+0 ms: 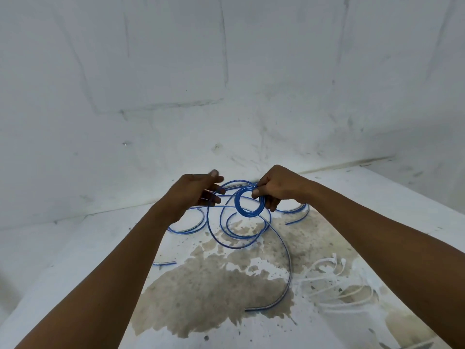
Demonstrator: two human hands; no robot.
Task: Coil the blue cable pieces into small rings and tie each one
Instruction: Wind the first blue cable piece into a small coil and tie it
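- The right hand (275, 186) is raised above the tabletop (364, 197); its grip is clamped on a small blue ring (241, 210) of coiled cable, thumb and fingers pinching the ring's upper right edge.
- The ring has several turns lying close together and hangs roughly upright, facing the camera, between the two hands.
- The left hand (196, 191) is just beside the ring on its left; its fingers are extended and only loosely bent, the grip apart, with fingertips touching or nearly touching a strand of blue cable. Whether it actually holds the strand I cannot tell.
- From the ring a loose tail of blue cable (289, 258) runs down in wide loops and curves over the tabletop, ending near the front centre of the surface.
- More blue cable pieces (187, 229) lie on the tabletop behind and below the hands, some partly hidden by the left forearm; a short piece (164, 263) shows just beside that forearm.
- A bundle of white ties (324, 275) lies on the right side of the tabletop, near the right forearm.
- The tabletop is white with a large brownish stain (214, 293) across its middle.
- A scuffed white wall (226, 71) stands behind the tabletop.
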